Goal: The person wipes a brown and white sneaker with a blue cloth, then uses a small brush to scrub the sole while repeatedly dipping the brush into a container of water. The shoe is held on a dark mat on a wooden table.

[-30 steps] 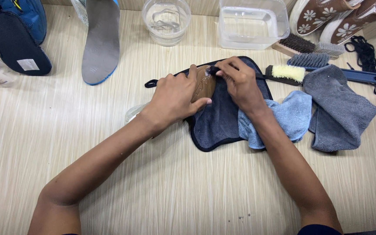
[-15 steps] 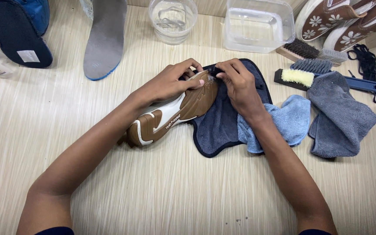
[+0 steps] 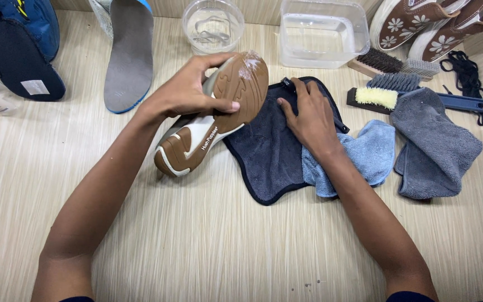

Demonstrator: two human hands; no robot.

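Pale wood-grain desk (image 3: 197, 246) fills the view from the head camera, laid out as a shoe-cleaning station with supplies ranged along the far edge within arm's reach. Largest among them, a dark navy towel (image 3: 264, 156) lies spread flat at the centre, apparently as a working pad, with one light blue cloth (image 3: 364, 154) overlapping its right edge and one grey cloth (image 3: 437, 145) bunched further right: three cloths in all. At far left sit a blue shoe (image 3: 26, 22) and two removed insoles, one dark navy (image 3: 18, 70) and one grey (image 3: 129, 53), lying flat and apart from the wet things. A round clear bowl (image 3: 213, 25) and a rectangular clear tub (image 3: 322, 33), both seeming to hold water, stand at the back. Two brown floral-patterned shoes (image 3: 420, 22) rest at the upper right corner beside a black lace (image 3: 468, 72). Three brushes cluster near the tub: a dark-bristled wooden one (image 3: 375, 61), a grey-bristled one with a blue handle (image 3: 398, 82), and a yellow-bristled one (image 3: 373, 98). The left hand (image 3: 191, 92) grips a brown-soled shoe (image 3: 213, 117) around its middle, tilting it sole-up over the navy towel's left edge, white foam showing on the toe of the sole. The right hand (image 3: 308, 114) rests on the navy towel, fingers bent over a small dark object at the towel's top edge; whether it is actually pinched cannot be told.
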